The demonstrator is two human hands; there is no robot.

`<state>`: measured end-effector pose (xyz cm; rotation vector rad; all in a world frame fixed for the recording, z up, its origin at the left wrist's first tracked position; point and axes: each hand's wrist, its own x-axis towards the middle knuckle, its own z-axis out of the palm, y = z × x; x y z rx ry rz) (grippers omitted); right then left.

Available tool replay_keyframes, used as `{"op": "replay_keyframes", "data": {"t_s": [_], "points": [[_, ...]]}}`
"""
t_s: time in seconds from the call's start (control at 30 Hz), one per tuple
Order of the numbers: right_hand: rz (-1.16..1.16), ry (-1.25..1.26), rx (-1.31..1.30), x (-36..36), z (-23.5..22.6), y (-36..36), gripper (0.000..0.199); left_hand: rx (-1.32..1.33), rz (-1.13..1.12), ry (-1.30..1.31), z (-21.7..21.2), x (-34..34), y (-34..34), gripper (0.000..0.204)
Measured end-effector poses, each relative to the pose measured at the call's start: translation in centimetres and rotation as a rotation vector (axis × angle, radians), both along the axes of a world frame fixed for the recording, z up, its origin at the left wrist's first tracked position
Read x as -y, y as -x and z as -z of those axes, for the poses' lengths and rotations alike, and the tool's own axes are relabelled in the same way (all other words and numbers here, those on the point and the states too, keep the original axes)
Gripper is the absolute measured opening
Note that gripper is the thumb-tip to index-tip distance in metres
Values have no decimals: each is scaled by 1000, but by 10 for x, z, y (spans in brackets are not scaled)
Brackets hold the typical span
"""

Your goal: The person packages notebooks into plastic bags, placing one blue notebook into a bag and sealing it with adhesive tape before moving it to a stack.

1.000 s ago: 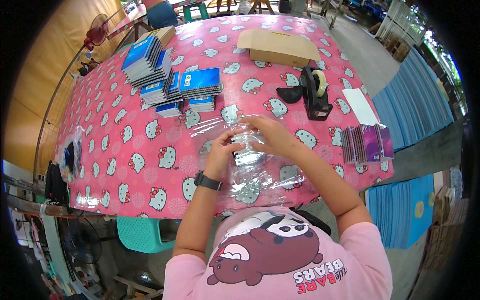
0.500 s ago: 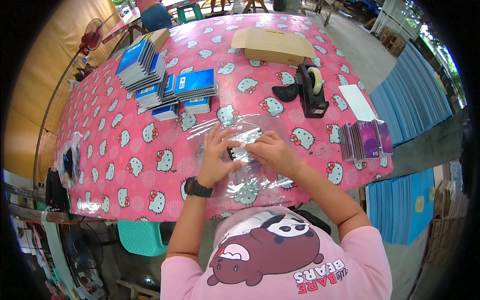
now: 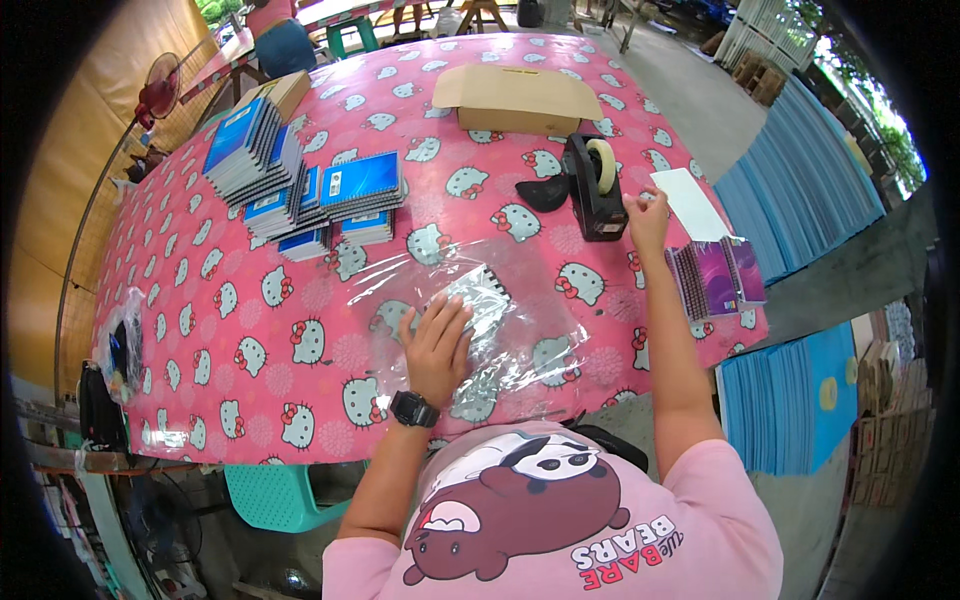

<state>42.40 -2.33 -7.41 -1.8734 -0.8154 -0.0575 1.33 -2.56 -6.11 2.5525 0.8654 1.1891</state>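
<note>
My left hand [image 3: 437,340] lies flat, fingers stretched, on a clear plastic sheet [image 3: 545,330] and on the lower part of a small spiral notebook. The notebook [image 3: 480,300] has a pale, shiny face and a black coil at its upper right; the plastic is spread around it. My right hand [image 3: 648,218] is raised beside the front end of a black tape dispenser [image 3: 598,205], which carries a roll of pale tape [image 3: 601,165]. Its fingertips are drawn together; anything between them is too small to make out.
Blue spiral notebooks [image 3: 360,182] are stacked at the left. Purple notebooks [image 3: 710,280] stand at the right, below a white card [image 3: 690,203]. An open cardboard box [image 3: 515,100] is at the back; a black curved piece [image 3: 541,193] lies left of the dispenser. Tall blue stacks [image 3: 800,170] stand beyond the table.
My right hand has left the notebook and moved right and away to the tape dispenser. My left hand has flattened onto the notebook and plastic. The whole view has shifted slightly.
</note>
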Motion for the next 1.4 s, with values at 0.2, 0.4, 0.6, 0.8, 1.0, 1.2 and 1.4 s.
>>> {"op": "replay_keyframes", "data": {"t_s": [0.2, 0.4, 0.6, 0.8, 1.0, 1.2, 1.4], "points": [[-208, -20, -362, -26, 13, -9, 43, 36, -56, 24, -2, 1, 3, 31], [-199, -273, -347, 20, 26, 26, 34, 70, -70, 65, -2, 4, 0, 33], [-521, -66, -1258, 21, 31, 41, 29, 78, -48, 54, 0, 4, -5, 35], [-698, -100, -1121, 38, -69, 243, 31, 108, -70, 78, 7, 3, 1, 49], [-630, -148, -1058, 47, -59, 273, 41, 213, -59, 122, 7, 2, -2, 53], [-569, -38, -972, 48, -48, 266, 40, -89, 5, 24, -17, -4, 9, 53], [-651, -78, -1026, 50, -53, 268, 36, 444, 29, 607, -14, -24, 4, 85]]}}
